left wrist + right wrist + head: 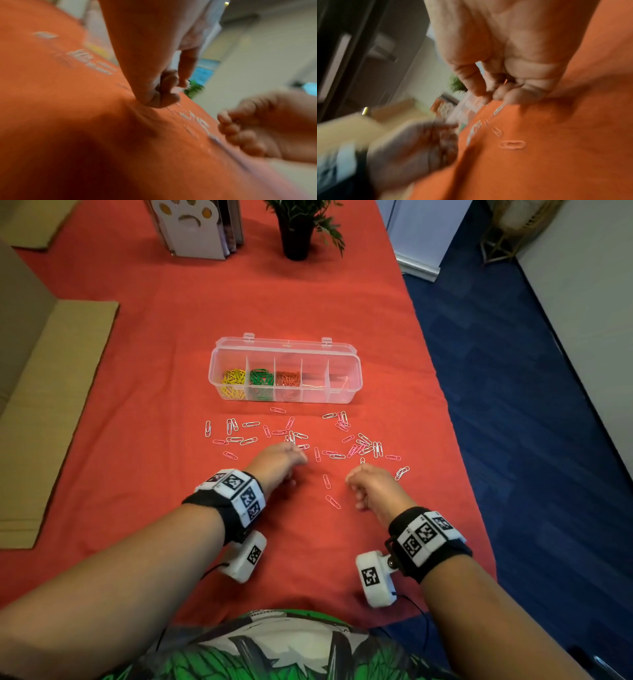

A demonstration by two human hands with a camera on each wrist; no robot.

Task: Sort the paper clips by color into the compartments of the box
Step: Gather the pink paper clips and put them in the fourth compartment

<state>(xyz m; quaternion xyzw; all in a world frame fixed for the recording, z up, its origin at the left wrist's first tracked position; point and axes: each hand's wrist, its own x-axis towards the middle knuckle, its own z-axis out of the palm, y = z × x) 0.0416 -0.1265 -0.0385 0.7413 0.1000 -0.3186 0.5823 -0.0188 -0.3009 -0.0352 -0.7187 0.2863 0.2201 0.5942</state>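
A clear plastic box (342, 361) stands open on the red cloth, with yellow clips (234, 381), green clips (261, 379) and red clips (288, 379) in its three left compartments. Pink and white paper clips (363, 445) lie scattered in front of it. My left hand (287, 455) sits among them with curled fingers (164, 93) pressed to the cloth, a pale bit showing between thumb and fingers. My right hand (363, 484) is curled too; its fingertips (496, 93) pinch the end of a white clip (500, 108), and a thin pink piece shows inside the palm.
Flattened cardboard (51, 405) lies along the left side. A potted plant (298, 231) and a white book stand (195, 227) stand at the far end. The table's right edge (442, 392) drops to blue carpet. Two pink clips (327, 481) lie between my hands.
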